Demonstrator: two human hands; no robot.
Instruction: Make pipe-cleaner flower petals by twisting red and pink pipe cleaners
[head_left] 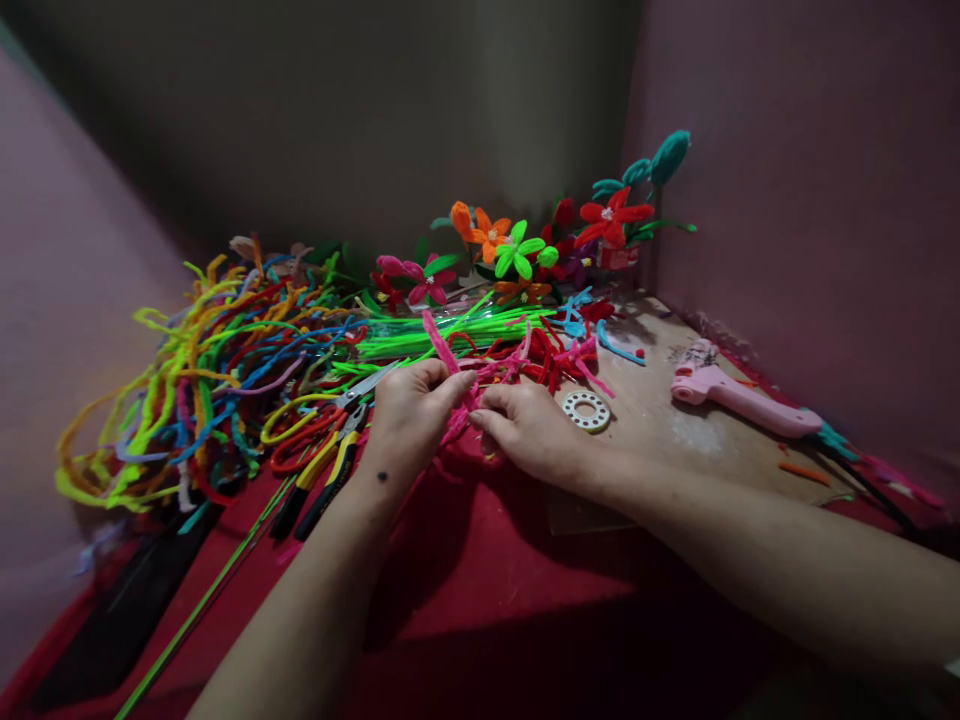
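Observation:
A pink pipe cleaner [439, 338] rises above my left hand [412, 415], which is closed in a pinch on it. Close beside it, my right hand [532, 430] pinches pink fuzzy stem too, and the fingertips of both hands nearly meet. The exact shape of the pink piece between the fingers is partly hidden. Behind the hands lies a tangle of red and pink pipe cleaners [551, 358]. To the left of my left hand are pliers [319, 475] with yellow and black handles, and scissors [300, 420] with looped handles.
A large heap of multicoloured pipe cleaners [202, 370] lies at left. Bright green stems [450, 335] sit behind the hands, below finished fuzzy flowers [517, 250]. On the board [645, 450] at right are a white ring with holes [586, 411] and a pink glue gun [742, 395].

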